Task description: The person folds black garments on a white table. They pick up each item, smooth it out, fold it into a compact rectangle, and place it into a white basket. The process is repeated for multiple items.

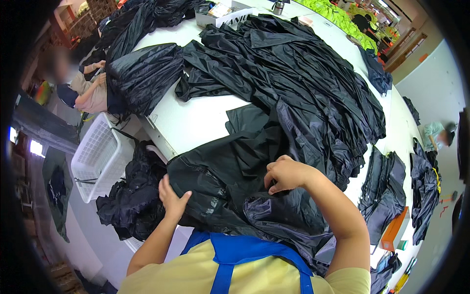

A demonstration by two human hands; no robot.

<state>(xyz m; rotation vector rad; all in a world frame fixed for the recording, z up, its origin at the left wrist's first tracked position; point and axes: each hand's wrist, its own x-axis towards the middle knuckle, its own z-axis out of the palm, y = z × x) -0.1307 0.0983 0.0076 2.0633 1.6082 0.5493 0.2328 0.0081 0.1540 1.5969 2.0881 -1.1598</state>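
Note:
A black garment of thin, slightly shiny cloth lies spread at the table's near edge, right before me. At its left border rests my left hand, thumb and fingers apart against the cloth. My right hand is over the garment's right part, its fingers curled in and closed on a bit of the black cloth. The fingertips are partly hidden below the hand. Beneath that hand, a shinier dark lining shows in folds.
A large heap of black garments covers the white table. To the left stand a white plastic basket and bunched black cloth. An orange box lies right. One person works at far left, another at right.

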